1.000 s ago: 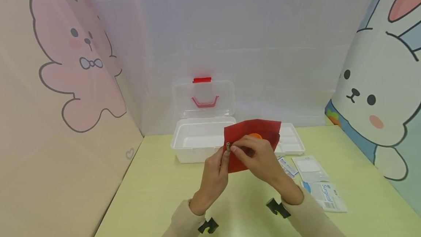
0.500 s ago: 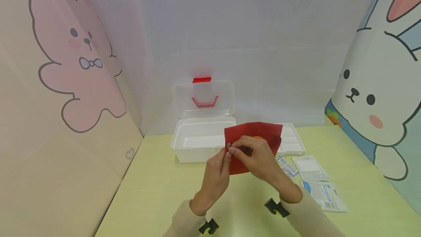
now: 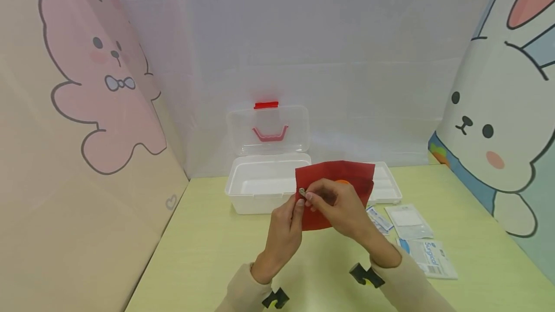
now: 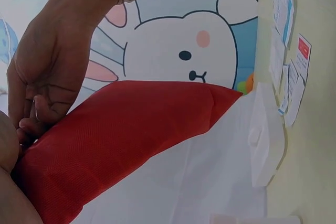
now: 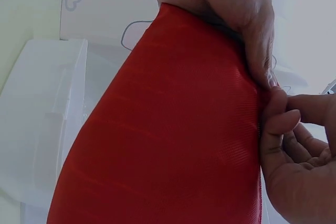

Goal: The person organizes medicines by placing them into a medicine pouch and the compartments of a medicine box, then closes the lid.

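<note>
Red pouch (image 4: pixel 126 135) has crept slightly right; left grip (image 3: pixel 284 230) pinches its left end, right grip (image 3: pixel 342 207) has the small metal pull (image 3: pixel 302 191) pinched; looks light, floppy, so I'd keep that end taut; it's held above the surface (image 3: pixel 208 254), white box (image 3: pixel 244 206) beyond.

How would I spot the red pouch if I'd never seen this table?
At the back of the table stands a white box with its clear lid raised. In front of the box's right end, the left hand holds up the pouch, the right hand at its edge. Unlike the pale packets lying farther right, it is mostly deep red and held in the air.
</note>
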{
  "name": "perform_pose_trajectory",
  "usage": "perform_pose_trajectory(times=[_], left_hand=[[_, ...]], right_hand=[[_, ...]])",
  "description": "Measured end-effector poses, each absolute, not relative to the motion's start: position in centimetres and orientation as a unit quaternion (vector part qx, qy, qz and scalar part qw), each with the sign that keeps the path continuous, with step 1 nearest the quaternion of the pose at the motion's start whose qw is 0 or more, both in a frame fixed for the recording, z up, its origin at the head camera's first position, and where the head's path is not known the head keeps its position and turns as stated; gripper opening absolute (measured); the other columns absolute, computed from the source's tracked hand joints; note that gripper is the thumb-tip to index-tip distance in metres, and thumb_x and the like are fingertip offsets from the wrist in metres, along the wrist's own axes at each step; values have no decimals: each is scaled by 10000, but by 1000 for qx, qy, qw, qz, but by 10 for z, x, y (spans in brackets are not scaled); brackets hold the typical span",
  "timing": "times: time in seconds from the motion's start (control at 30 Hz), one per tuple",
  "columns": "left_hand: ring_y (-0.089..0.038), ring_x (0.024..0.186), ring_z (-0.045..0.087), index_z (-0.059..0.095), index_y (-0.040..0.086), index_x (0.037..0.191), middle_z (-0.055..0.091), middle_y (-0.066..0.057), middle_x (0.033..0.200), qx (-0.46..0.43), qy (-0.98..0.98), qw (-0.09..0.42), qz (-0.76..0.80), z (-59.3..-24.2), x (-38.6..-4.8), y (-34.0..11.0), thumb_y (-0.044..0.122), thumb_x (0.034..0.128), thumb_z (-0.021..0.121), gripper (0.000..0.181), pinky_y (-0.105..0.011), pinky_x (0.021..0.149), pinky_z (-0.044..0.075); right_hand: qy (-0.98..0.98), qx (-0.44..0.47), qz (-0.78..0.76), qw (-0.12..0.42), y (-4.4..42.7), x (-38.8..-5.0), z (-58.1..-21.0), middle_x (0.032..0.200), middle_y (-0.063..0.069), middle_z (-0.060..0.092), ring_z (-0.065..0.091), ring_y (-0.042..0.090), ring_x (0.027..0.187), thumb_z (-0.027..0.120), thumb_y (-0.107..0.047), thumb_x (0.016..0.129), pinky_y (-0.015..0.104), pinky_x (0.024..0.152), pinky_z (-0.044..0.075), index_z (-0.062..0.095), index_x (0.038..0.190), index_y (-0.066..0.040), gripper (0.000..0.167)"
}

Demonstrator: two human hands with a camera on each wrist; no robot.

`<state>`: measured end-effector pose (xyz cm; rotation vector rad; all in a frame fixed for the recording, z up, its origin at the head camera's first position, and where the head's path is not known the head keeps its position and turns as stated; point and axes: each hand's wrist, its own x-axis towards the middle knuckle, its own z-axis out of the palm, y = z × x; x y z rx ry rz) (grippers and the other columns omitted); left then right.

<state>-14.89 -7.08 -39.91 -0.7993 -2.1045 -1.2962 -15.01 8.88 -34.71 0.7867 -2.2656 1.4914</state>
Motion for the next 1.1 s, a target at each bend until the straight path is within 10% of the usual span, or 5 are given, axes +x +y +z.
perform_pose_trajectory(times=[0.57,0.8,1.1], left_hand=[[-101,768,635,610,48,1096,668,-47,821,-298,-783,273,-473,-400,-149,-68,107,1016,486,160,-197,693,553],[-114,775,651,609,47,1133,688,-53,851,-296,-783,270,-476,-399,-149,-68,101,1016,482,181,-207,699,559],[-159,864,717,613,42,1171,734,-86,990,-297,-783,260,-481,-398,-149,-66,84,1008,497,205,-259,770,585]], right_hand=[[-746,277,595,110,99,-153,-347,855,123,720,608,127,653,685,-38,887,244,597,533,738,1043,-25,165],[-734,277,614,89,99,-153,-345,945,153,742,683,127,776,703,-39,873,234,739,573,744,1041,-10,175],[-757,277,560,192,91,-152,-349,916,80,759,707,96,822,726,-41,853,212,777,569,759,999,-60,151]])
